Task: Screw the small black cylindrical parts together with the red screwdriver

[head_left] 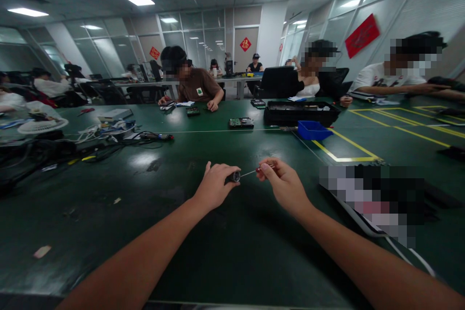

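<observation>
The left hand [214,186] is wrapped around a short black cylindrical tool handle with a silvery metal collar [235,176], its fingers closed on the grip. A thin bright metal shaft [248,173] runs from that collar to the right hand [281,184], whose fingers are pinched together on a small reddish piece [260,169] at the shaft's far end. Both hands hover just above the dark green matte surface [232,252], near its middle, with nothing directly beneath them.

The likely trouble is the slim shaft: if the two hands pull or twist out of line, it could bend or slip from the collar. The reddish piece is tiny and held only at the fingertips, so a loosened pinch could drop it onto the dark surface, where it would be hard to spot. A blue plastic bin [313,130] and a green circuit board [241,122] lie well apart, farther up the surface.
</observation>
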{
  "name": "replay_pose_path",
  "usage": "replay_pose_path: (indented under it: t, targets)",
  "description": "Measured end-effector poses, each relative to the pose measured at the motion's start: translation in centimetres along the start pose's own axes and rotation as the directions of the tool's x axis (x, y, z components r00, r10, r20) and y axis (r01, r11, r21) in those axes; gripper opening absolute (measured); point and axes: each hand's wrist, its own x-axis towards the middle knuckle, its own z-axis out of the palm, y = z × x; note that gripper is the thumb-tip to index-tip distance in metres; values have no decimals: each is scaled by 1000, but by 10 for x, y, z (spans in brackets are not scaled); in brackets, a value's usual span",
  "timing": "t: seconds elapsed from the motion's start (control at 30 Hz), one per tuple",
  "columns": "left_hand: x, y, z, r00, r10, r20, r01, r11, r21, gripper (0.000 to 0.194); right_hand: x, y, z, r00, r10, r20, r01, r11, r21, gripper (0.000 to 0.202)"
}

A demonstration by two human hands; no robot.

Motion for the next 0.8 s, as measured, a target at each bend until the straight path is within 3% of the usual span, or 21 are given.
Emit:
replay_pose_path:
  t: [0.2, 0.4, 0.57, 0.8]
  targets:
    - [0, -2, 0, 1000, 1, -15, -1, 1000, 6, 33, -4, -3, 2, 999, -35, 0, 35, 998, -44, 24]
    - [1, 1, -2, 1000, -17, 12, 17, 1000, -21, 32, -2, 1, 0, 1000, 17, -15, -17, 999, -39, 27]
    - [1, -1, 0, 1000, -26, 11, 26, 999, -30, 32, -5, 1, -1, 999, -31, -33, 30, 998, -51, 24]
    - [1, -2, 0, 1000, -13, 14, 14, 1000, -28, 33, -7, -2, 1, 998, -23, 54, 28, 996, -90, 21]
